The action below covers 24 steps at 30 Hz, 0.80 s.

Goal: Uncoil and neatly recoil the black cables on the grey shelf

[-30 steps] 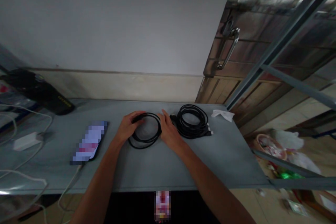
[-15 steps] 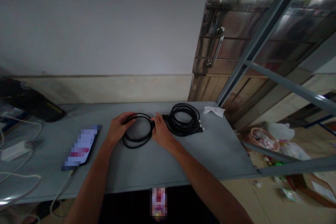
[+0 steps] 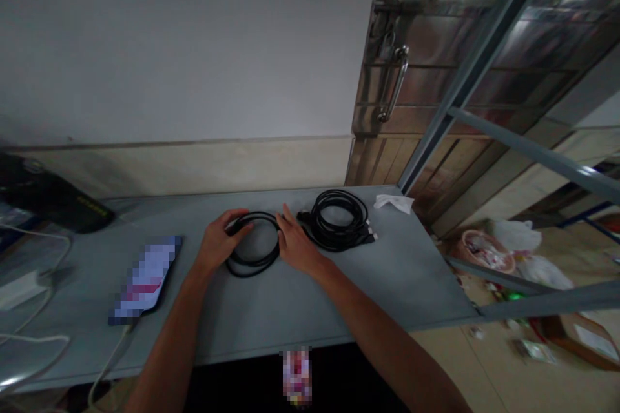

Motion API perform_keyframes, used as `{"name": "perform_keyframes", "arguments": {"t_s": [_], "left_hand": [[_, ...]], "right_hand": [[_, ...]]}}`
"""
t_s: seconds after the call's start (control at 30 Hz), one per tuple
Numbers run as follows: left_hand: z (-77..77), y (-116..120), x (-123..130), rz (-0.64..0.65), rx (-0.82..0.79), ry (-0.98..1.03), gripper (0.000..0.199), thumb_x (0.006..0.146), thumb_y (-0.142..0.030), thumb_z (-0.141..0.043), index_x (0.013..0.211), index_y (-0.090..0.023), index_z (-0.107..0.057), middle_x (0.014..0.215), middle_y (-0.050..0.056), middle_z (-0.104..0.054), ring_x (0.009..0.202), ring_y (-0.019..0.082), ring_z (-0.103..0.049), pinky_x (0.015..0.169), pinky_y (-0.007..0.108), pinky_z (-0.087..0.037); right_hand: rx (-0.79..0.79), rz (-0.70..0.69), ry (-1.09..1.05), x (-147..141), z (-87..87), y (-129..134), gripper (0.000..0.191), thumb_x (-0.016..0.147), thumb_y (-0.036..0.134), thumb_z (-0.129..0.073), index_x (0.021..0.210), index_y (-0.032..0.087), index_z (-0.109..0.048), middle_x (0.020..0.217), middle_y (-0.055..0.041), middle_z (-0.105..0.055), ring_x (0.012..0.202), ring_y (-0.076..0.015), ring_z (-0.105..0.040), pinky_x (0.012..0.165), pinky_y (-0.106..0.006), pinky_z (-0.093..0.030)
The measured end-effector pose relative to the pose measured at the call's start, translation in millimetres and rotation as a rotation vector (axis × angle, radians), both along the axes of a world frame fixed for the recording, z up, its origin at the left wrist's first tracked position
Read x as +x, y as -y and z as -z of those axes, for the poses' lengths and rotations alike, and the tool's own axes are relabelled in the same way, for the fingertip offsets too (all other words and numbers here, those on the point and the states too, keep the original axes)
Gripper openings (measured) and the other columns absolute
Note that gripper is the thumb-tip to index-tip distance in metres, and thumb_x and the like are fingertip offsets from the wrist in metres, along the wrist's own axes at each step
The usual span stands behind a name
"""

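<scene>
A loosely looped black cable point(image 3: 252, 264) lies on the grey tabletop between my two hands. My left hand point(image 3: 223, 237) grips its left side, thumb over the loop and fingers curled around the outer edge. At the right side of the same loop, my right hand point(image 3: 294, 239) closes on the cable with its thumb side, while some fingers stretch upward; its grip is partly hidden. Just right of that hand lies a thicker pile of coiled black cables point(image 3: 339, 221), with plug ends sticking out on its right.
A phone point(image 3: 148, 279) with a charging cord lies at left, near a white adapter point(image 3: 22, 290) and a black bottle-like object point(image 3: 53, 193). Crumpled white paper point(image 3: 394, 202) sits by the tabletop's right corner. A metal frame post point(image 3: 465, 84) rises at right; a bin point(image 3: 487, 251) stands below.
My right hand has shifted slightly along the cable loop and its fingers have straightened. My left hand keeps its hold. The view has tilted a little.
</scene>
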<state>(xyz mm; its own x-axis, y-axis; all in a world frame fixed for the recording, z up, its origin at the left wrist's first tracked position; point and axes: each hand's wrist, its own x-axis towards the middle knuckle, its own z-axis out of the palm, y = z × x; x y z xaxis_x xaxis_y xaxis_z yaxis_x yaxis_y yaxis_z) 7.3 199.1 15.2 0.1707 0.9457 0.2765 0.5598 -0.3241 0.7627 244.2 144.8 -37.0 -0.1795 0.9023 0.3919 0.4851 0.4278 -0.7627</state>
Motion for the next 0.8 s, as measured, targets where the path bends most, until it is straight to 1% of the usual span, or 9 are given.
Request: {"name": "perform_keyframes", "arguments": {"t_s": [0.13, 0.23, 0.3, 0.37, 0.43, 0.5, 0.57, 0.73, 0.8], "left_hand": [[2.9, 2, 5, 0.065, 0.002, 0.023, 0.061, 0.089, -0.071, -0.080, 0.128, -0.024, -0.077, 0.133, 0.012, -0.084, 0.126, 0.036, -0.079, 0.118, 0.056, -0.059], [4.4, 7, 11, 0.113, 0.029, 0.009, 0.063, 0.091, -0.066, -0.081, 0.138, -0.024, -0.075, 0.142, 0.013, -0.081, 0.132, 0.036, -0.077, 0.121, 0.056, -0.057], [5.3, 9, 14, 0.153, 0.067, -0.005, 0.064, 0.093, -0.061, -0.081, 0.145, -0.024, -0.072, 0.147, 0.013, -0.078, 0.136, 0.035, -0.075, 0.123, 0.056, -0.056], [6.0, 11, 16, 0.199, 0.122, -0.034, 0.062, 0.097, -0.056, -0.079, 0.150, -0.025, -0.070, 0.148, 0.013, -0.077, 0.136, 0.034, -0.074, 0.124, 0.056, -0.055], [6.7, 11, 17, 0.244, 0.175, -0.068, 0.058, 0.101, -0.051, -0.076, 0.153, -0.026, -0.069, 0.148, 0.013, -0.076, 0.136, 0.033, -0.074, 0.123, 0.056, -0.055], [7.8, 10, 18, 0.277, 0.217, -0.088, 0.054, 0.104, -0.048, -0.073, 0.154, -0.028, -0.069, 0.148, 0.012, -0.076, 0.136, 0.033, -0.073, 0.123, 0.056, -0.056], [9.6, 9, 18, 0.295, 0.250, -0.099, 0.049, 0.106, -0.045, -0.072, 0.152, -0.029, -0.071, 0.146, 0.011, -0.077, 0.135, 0.032, -0.073, 0.123, 0.056, -0.056], [16.0, 6, 18, 0.294, 0.286, -0.115, 0.037, 0.106, -0.040, -0.072, 0.141, -0.029, -0.078, 0.140, 0.011, -0.077, 0.129, 0.031, -0.074, 0.120, 0.056, -0.058], [17.7, 6, 17, 0.283, 0.298, -0.136, 0.035, 0.105, -0.039, -0.072, 0.138, -0.029, -0.079, 0.139, 0.011, -0.076, 0.129, 0.032, -0.073, 0.119, 0.056, -0.058]], "right_hand": [[-0.007, 0.011, -0.040, 0, 1.5, -2, 0.068, 0.108, 0.013, -0.059, 0.173, 0.018, -0.042, 0.187, -0.0235, -0.032, 0.174, -0.0339, -0.033, 0.139, -0.060, -0.038], [-0.014, 0.007, -0.083, 0, 0.6, -4, 0.067, 0.107, 0.015, -0.066, 0.170, 0.021, -0.045, 0.176, -0.0230, -0.052, 0.161, -0.0321, -0.057, 0.131, -0.055, -0.050], [-0.017, 0.001, -0.108, 0, -1.2, -5, 0.060, 0.106, 0.017, -0.070, 0.163, 0.024, -0.053, 0.161, -0.0178, -0.068, 0.144, -0.0285, -0.073, 0.121, -0.048, -0.060], [-0.011, 0.006, -0.121, 2, -3.9, -5, 0.047, 0.105, 0.019, -0.074, 0.151, 0.025, -0.064, 0.148, -0.0134, -0.078, 0.132, -0.0269, -0.080, 0.114, -0.045, -0.065], [0.007, 0.019, -0.118, 4, -6.7, -5, 0.031, 0.103, 0.020, -0.078, 0.134, 0.024, -0.075, 0.141, -0.0126, -0.082, 0.130, -0.0279, -0.081, 0.115, -0.046, -0.064], [0.033, 0.023, -0.104, 5, -9.3, -5, 0.019, 0.102, 0.020, -0.080, 0.120, 0.023, -0.081, 0.139, -0.0145, -0.082, 0.134, -0.0293, -0.079, 0.120, -0.048, -0.060], [0.058, 0.009, -0.086, 6, -11.1, -4, 0.014, 0.103, 0.020, -0.078, 0.115, 0.021, -0.084, 0.142, -0.0165, -0.081, 0.139, -0.0298, -0.076, 0.125, -0.048, -0.057], [0.113, -0.059, -0.044, 3, -13.1, 1, 0.029, 0.101, 0.014, -0.070, 0.126, 0.020, -0.082, 0.158, -0.0177, -0.070, 0.151, -0.0279, -0.066, 0.132, -0.050, -0.049], [0.127, -0.079, -0.038, 3, -13.5, 3, 0.034, 0.099, 0.011, -0.067, 0.130, 0.020, -0.079, 0.161, -0.0181, -0.066, 0.154, -0.0269, -0.062, 0.134, -0.050, -0.047]]}}
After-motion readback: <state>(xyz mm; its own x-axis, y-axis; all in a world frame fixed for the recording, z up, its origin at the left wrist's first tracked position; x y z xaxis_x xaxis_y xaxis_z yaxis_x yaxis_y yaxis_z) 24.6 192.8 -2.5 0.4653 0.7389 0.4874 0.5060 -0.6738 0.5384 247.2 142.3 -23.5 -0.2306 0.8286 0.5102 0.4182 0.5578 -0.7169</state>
